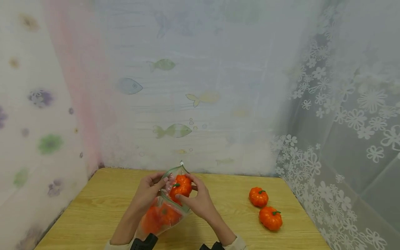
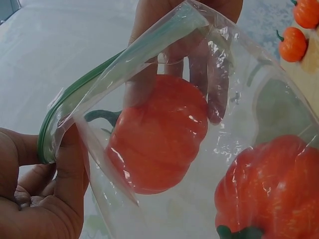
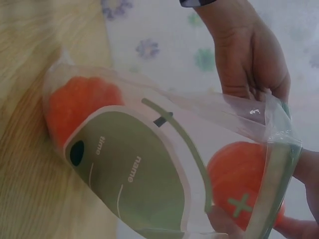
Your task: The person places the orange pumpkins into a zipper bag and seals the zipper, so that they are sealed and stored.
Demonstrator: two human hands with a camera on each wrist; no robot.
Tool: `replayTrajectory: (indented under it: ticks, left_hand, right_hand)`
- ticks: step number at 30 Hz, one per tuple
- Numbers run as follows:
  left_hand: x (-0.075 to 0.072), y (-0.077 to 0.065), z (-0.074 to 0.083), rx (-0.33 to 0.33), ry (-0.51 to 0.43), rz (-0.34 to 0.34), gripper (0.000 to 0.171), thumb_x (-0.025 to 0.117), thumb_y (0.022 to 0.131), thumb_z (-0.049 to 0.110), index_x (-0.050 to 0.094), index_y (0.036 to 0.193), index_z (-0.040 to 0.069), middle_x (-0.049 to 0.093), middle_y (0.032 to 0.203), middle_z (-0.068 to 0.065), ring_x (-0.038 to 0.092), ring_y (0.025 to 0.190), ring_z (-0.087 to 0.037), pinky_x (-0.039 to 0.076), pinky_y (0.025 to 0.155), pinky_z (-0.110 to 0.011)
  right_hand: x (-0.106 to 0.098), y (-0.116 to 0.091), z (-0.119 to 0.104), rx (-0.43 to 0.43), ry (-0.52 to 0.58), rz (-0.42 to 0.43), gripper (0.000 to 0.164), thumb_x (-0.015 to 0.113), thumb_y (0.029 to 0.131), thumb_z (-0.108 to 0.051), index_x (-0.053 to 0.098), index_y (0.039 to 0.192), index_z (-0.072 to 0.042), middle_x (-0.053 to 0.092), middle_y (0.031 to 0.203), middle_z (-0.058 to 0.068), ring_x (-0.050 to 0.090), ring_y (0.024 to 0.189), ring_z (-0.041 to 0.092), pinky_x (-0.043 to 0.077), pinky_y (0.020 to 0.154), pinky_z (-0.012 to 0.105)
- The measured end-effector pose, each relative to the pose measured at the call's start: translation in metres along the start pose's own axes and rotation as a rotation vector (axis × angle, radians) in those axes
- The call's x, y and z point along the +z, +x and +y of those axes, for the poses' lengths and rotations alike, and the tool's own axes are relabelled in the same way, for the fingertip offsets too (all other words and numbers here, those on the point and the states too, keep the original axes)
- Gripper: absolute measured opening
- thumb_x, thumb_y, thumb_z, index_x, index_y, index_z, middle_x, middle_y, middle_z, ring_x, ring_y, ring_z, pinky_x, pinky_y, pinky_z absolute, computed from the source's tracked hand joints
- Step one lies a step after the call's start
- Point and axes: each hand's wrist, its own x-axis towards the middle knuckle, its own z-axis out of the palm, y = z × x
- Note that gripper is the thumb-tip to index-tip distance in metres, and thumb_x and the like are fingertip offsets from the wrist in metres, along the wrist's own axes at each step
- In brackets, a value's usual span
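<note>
A clear zip bag (image 1: 164, 227) with a green-edged mouth hangs tilted between the two hands. My left hand (image 1: 149, 192) pinches the rim on the left, thumb and fingers on the green zip strip (image 2: 75, 89). With thumb and fingers, my right hand (image 1: 200, 199) grips a small orange toy pumpkin (image 1: 183, 187) with a green stem, in the bag's mouth. Through the plastic, the left wrist view shows the right fingers around this pumpkin (image 2: 162, 139). More orange pumpkins (image 1: 151, 220) lie deeper in the bag. Its printed side has a green label (image 3: 134, 169) reading "name" and "time".
Two more orange pumpkins, one behind (image 1: 258, 197) and one in front (image 1: 270, 218), stand on the right of the wooden table (image 1: 231, 198). Behind the table hangs a pale curtain (image 1: 218, 146) with fish drawings; a flower-patterned sheet (image 1: 325, 194) borders the right side.
</note>
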Motion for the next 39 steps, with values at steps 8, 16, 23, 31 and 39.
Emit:
replayTrajectory:
  ticks: [8, 16, 23, 31, 39]
  left_hand:
    - [-0.001, 0.0, 0.002, -0.03, 0.059, 0.036, 0.031, 0.054, 0.106, 0.009, 0.058, 0.131, -0.008, 0.072, 0.107, -0.004, 0.067, 0.087, -0.013, 0.057, 0.073, -0.024]
    - [0.0, 0.0, 0.003, -0.032, 0.059, 0.04, 0.031, 0.053, 0.106, 0.008, 0.058, 0.132, -0.008, 0.073, 0.109, -0.006, 0.068, 0.088, -0.014, 0.057, 0.073, -0.025]
    - [0.001, -0.001, 0.003, -0.009, 0.039, 0.031, 0.031, 0.056, 0.105, 0.008, 0.058, 0.13, -0.011, 0.072, 0.102, -0.005, 0.066, 0.084, -0.011, 0.057, 0.071, -0.023]
    - [0.003, 0.001, 0.004, -0.024, 0.066, 0.053, 0.033, 0.056, 0.105, 0.011, 0.058, 0.133, -0.007, 0.071, 0.11, -0.008, 0.068, 0.09, -0.013, 0.058, 0.076, -0.025]
    - [0.003, 0.005, 0.007, -0.023, 0.064, 0.04, 0.033, 0.056, 0.106, 0.014, 0.058, 0.132, -0.006, 0.071, 0.105, -0.005, 0.067, 0.088, -0.015, 0.057, 0.074, -0.026]
  right_hand:
    - [0.002, -0.001, -0.003, -0.001, -0.025, -0.017, 0.069, 0.08, 0.089, -0.02, 0.049, 0.151, -0.011, 0.045, 0.151, 0.018, 0.051, 0.122, 0.039, 0.058, 0.087, 0.05]
    - [0.005, 0.001, -0.004, -0.049, -0.062, -0.018, 0.07, 0.081, 0.089, -0.016, 0.048, 0.15, -0.006, 0.047, 0.149, 0.018, 0.052, 0.125, 0.04, 0.053, 0.097, 0.058]
    - [0.008, 0.001, -0.004, -0.059, -0.1, -0.008, 0.07, 0.079, 0.089, -0.017, 0.047, 0.15, -0.005, 0.049, 0.145, 0.019, 0.05, 0.127, 0.036, 0.047, 0.104, 0.056]
    - [0.008, 0.001, -0.006, -0.085, -0.09, -0.016, 0.067, 0.073, 0.094, -0.018, 0.042, 0.152, -0.001, 0.047, 0.146, 0.022, 0.049, 0.131, 0.039, 0.042, 0.109, 0.061]
    - [0.009, 0.003, -0.012, -0.114, -0.133, 0.011, 0.068, 0.074, 0.094, -0.016, 0.042, 0.152, 0.0, 0.051, 0.141, 0.02, 0.054, 0.123, 0.034, 0.05, 0.103, 0.054]
